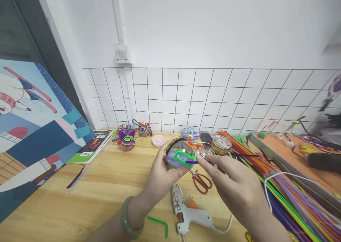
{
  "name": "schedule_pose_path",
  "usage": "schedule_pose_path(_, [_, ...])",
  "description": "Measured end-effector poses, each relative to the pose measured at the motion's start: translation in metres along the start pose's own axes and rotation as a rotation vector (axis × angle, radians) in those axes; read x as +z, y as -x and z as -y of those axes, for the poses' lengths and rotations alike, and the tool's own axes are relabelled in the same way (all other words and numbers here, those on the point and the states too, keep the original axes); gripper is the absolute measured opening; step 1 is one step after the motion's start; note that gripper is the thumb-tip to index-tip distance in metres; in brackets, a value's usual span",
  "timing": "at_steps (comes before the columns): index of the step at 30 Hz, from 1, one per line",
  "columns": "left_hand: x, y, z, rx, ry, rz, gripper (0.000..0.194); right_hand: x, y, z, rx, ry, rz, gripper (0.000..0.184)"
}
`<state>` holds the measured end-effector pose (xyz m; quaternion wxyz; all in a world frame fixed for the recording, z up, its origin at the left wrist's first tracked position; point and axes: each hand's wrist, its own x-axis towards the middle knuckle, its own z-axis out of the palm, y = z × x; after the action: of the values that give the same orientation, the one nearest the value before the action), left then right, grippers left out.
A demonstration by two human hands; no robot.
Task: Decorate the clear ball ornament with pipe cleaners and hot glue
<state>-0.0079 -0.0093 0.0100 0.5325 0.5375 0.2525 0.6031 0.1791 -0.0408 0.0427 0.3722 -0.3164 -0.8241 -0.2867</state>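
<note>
My left hand (166, 167) is wrapped round a clear plastic ball (183, 149) with coloured pipe cleaners laid over its surface, among them a green one forming an angular outline. In a pinch at the ball's right side, my right hand (234, 178) grips a dark blue pipe cleaner (192, 162) that touches the ball. Below the hands lie red-handled scissors (201, 182) and a white hot glue gun (190, 213). A short bent piece of green pipe cleaner (160, 220) rests on the table near my left wrist.
Finished striped ornaments (127, 139) and a pink dish (158, 140) stand along the back. Behind my right hand are a clear dome (205, 152) and a round tin (221, 144). Long pipe cleaners (290, 199) are heaped at right. A picture board (39, 128) leans at left.
</note>
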Motion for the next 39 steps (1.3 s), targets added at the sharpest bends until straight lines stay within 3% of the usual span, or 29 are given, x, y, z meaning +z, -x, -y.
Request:
schedule_pose_path(13, [0.001,0.009,0.0,-0.15,-0.056,0.051,0.069,0.0,-0.006,-0.001,-0.012,0.101,0.007,0.029])
schedule_pose_path(24, [-0.005,0.003,-0.009,-0.236,0.012,0.093,0.07,0.012,-0.002,-0.002,0.021,0.042,0.033,0.033])
schedule_pose_path(33, [-0.004,0.002,-0.011,-0.19,0.028,0.115,0.052,0.014,-0.002,0.001,0.024,0.044,0.045,0.031])
schedule_pose_path(39, [-0.003,0.002,-0.008,-0.181,-0.022,0.056,0.052,0.014,-0.002,0.002,0.038,0.044,0.062,0.032])
